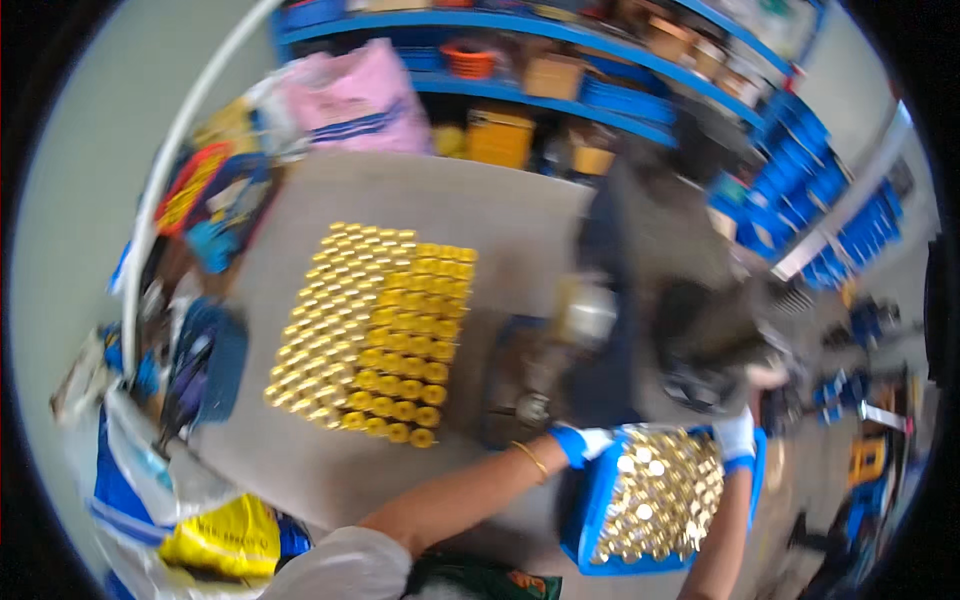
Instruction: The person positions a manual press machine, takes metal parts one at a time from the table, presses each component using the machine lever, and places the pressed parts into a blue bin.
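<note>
The blue crate (592,510), packed with small brass-coloured cylindrical pieces (655,500) standing on end, is held up between both hands at the lower right of the view, off the right-hand end of the counter (300,460). The left hand (585,443), in a white glove with a blue cuff, has its grip clenched on the crate's near upper-left corner, and a thin gold bangle (533,460) sits on that bare forearm. The right hand (737,437), gloved the same way, has its grip closed over the crate's upper-right rim, the forearm rising from the lower edge of the picture. The crate tilts slightly, its open top turned toward the camera so the round ends of the pieces show as a dense shining cluster. On the grey counter, well apart to the left of the crate, a large block of yellow-gold parts (375,335) stands in tidy rows, forming a rough rectangle. Bags and packets in blue, yellow and white (190,500) crowd the counter's left edge, and a pink sack (360,95) lies at its far end. Blue shelving (560,60) with bins and boxes runs along the back, and more blue bins (840,210) line the right side. The picture is motion-blurred, so fine detail on the pieces cannot be made out.
</note>
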`<state>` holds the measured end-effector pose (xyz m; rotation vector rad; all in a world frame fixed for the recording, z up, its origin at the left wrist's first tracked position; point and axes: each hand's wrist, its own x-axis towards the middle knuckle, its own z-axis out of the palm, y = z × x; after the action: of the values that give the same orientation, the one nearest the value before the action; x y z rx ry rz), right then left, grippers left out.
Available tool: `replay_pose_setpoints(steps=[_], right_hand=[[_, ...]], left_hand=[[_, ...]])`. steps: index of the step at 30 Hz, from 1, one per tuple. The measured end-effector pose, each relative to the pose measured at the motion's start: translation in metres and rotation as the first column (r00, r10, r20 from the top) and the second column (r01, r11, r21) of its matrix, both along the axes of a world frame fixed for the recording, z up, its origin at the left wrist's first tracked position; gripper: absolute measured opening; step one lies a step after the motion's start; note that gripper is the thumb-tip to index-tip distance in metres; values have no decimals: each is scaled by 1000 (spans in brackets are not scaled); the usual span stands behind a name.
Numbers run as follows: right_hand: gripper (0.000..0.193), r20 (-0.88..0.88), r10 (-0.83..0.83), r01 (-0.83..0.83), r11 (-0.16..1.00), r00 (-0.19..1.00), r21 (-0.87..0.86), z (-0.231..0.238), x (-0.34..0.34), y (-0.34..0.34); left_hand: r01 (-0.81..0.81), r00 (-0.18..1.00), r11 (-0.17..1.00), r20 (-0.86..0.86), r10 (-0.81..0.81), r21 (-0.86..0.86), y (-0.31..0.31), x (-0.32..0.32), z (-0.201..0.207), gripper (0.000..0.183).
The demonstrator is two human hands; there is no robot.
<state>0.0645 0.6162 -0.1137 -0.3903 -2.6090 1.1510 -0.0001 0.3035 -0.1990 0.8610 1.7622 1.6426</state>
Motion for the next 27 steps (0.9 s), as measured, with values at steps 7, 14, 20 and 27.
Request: replay_pose_setpoints(steps=[7, 14, 20, 27], right_hand=[[74, 22, -282, 261, 913, 959, 314, 65, -16, -74], [26, 239, 226, -326, 749, 944, 577, 116, 35, -182], [32, 498, 169, -486, 614, 851, 622, 121, 11, -194], [30, 557, 304, -625, 518, 773, 584, 116, 3, -184]], left_hand=[[-307, 909, 814, 406, 96, 493, -4, -27, 30, 67], [-252, 952, 968, -176, 249, 6, -92, 54, 136, 49], [-296, 931, 950, -255, 263, -102, -149, 83, 153, 40], [-403, 899, 914, -210, 385, -48, -177, 80, 140, 37]])
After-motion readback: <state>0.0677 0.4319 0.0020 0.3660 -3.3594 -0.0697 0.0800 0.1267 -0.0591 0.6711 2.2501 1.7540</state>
